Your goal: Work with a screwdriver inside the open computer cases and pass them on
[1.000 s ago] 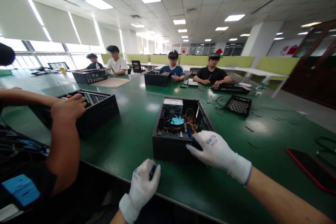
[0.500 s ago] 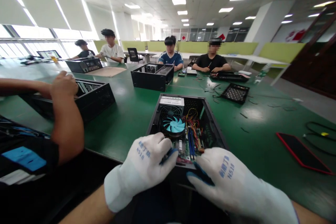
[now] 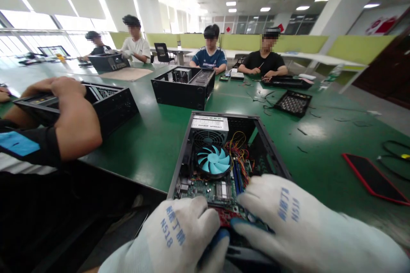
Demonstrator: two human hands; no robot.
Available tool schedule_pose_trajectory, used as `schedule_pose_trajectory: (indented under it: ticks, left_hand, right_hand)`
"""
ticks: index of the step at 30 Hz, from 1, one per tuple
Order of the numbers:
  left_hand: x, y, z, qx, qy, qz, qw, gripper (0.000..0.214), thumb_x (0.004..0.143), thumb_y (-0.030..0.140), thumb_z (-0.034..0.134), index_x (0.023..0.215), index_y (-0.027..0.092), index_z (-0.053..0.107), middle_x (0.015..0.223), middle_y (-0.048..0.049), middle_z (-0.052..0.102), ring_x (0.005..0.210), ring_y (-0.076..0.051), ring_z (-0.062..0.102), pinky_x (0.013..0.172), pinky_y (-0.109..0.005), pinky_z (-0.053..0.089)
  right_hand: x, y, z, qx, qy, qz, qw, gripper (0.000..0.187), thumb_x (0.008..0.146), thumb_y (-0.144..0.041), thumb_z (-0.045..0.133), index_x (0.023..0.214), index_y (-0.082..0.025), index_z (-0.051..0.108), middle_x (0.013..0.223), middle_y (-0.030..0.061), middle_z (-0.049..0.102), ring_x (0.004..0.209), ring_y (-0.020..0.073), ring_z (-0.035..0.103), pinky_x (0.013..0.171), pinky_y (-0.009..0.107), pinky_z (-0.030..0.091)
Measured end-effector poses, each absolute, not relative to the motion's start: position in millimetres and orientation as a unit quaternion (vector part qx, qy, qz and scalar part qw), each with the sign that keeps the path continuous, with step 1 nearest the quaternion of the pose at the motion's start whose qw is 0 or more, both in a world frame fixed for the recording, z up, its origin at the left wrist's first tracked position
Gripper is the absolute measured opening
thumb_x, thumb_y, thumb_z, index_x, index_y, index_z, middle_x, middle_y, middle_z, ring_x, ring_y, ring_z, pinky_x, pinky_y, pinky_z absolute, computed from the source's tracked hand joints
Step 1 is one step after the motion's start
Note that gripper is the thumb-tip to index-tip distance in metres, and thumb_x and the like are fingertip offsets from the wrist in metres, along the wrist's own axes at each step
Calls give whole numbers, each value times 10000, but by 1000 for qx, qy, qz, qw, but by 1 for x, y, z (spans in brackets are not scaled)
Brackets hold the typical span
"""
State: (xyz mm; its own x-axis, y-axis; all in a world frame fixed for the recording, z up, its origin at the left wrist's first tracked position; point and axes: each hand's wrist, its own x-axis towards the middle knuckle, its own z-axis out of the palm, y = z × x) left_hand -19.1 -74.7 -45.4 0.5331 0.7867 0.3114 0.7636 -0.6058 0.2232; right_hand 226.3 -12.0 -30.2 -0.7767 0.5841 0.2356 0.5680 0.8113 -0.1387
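An opened black computer case [image 3: 272, 145] lies in front of me, with a cyan-bladed cooling fan [image 3: 214, 160], a power supply [image 3: 209, 130] and a green motherboard [image 3: 200, 190] inside. Low in the case is a red circuit card [image 3: 226, 216]. My left hand [image 3: 182, 230], in a white glove with blue fingertips, is closed at the card's left end, its fingertips partly hidden. My gloved right hand [image 3: 278, 209] has its fingers and thumb around the card's right end. Coloured power cables [image 3: 238, 147] run beside the blue memory slots [image 3: 237, 177].
At left, a co-worker's arm [image 3: 77, 115] reaches over another case [image 3: 117, 104]. A further case [image 3: 182, 89] stands ahead. At right lie a black panel with red edging [image 3: 374, 177], a cable [image 3: 397, 158] and a perforated black part [image 3: 293, 102]. Several people sit across the table.
My view has shifted, and the case shows larger. Both hands appear lower and nearer, and more of the red card and motherboard shows. The co-worker's arm at left has moved lower over their case.
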Motion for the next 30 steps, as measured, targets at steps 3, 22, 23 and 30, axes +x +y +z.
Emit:
schedule_pose_trajectory:
  ticks: [3, 22, 23, 30]
  left_hand:
    - [-16, -77, -41, 859, 477, 181, 44, 113, 899, 321, 555, 828, 235, 537, 800, -17, 629, 634, -172, 623, 549, -291, 458]
    - [-15, -80, -47, 855, 467, 226, 7, 133, 871, 327, 566, 787, 258, 490, 735, 2, 562, 530, -184, 553, 451, -326, 337]
    - [-15, -79, -47, 854, 467, 230, 7, 128, 870, 324, 566, 791, 258, 489, 736, 3, 562, 527, -182, 548, 450, -325, 329]
    - [-15, -79, -43, 857, 464, 222, 24, 92, 875, 305, 573, 829, 249, 516, 775, 1, 600, 587, -178, 576, 494, -309, 377]
  right_hand:
    - [200, 28, -30, -296, -953, -71, -15, 339, 951, -502, 561, 983, -193, 697, 909, 110, 702, 840, 265, 652, 756, 398, 472]
    - [198, 61, -20, -243, -965, -59, -82, 266, 965, -339, 474, 874, -207, 686, 858, 72, 706, 794, 214, 648, 744, 347, 420]
    - [202, 62, -18, -258, -961, -67, -77, 281, 970, -351, 466, 872, -207, 686, 865, 75, 708, 807, 217, 652, 756, 346, 424]
    - [212, 88, -23, -336, -925, -141, -104, 254, 928, -330, 499, 890, -205, 716, 878, 99, 738, 805, 248, 684, 724, 350, 442]
